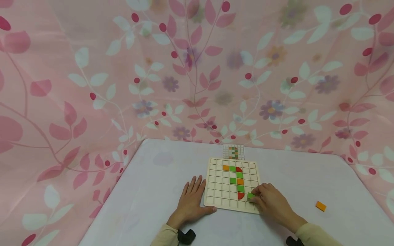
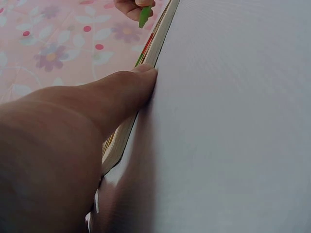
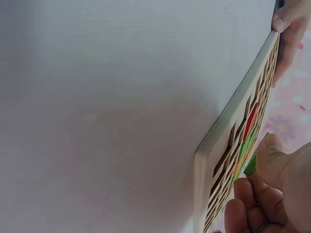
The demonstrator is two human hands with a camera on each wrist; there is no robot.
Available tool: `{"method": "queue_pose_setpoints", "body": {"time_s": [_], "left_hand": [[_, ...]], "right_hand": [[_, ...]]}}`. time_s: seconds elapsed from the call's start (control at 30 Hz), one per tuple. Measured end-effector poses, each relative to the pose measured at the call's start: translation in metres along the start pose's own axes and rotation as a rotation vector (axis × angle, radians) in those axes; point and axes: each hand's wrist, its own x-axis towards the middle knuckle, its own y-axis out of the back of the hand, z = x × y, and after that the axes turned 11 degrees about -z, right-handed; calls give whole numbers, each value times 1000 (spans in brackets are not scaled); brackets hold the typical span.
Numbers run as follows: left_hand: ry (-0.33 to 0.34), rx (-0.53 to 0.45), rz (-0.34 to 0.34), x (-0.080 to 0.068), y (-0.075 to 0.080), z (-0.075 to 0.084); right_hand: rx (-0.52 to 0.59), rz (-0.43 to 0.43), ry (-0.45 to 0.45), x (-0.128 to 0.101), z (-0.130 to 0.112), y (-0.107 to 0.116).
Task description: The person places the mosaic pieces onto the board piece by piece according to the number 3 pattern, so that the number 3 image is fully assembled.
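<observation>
A light wooden grid board (image 1: 215, 196) lies on the table with green, orange and red tiles set in some of its squares. My left hand (image 1: 192, 201) is spread flat at its left side, thumb against the near left corner; in the left wrist view the thumb (image 2: 131, 87) lies along the board's edge. Over the lower right part of the board, my right hand (image 1: 274, 203) pinches a green square tile (image 1: 250, 196) between thumb and fingers. The right wrist view shows that green tile (image 3: 250, 165) tilted, close above the board.
A small printed grid card (image 1: 226, 152) with a coloured pattern lies just behind the board. One loose orange tile (image 1: 320, 206) rests on the white table (image 1: 154, 184), off to the right. Behind the table hangs a pink floral cloth (image 1: 209, 85).
</observation>
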Motion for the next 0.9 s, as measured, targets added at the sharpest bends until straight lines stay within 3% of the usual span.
{"method": "queue_pose_setpoints", "body": {"time_s": [0.53,0.77,0.9], "left_hand": [[7,-8,-8,-1,0,0],[8,-6,-12,-1,0,-1],[9,-1,-10,-1,1,0]], "right_hand": [[45,12,30,16,-22,-17],[51,-52,11,26,-31,-23],[72,-44,15,28,-34,-23]]}}
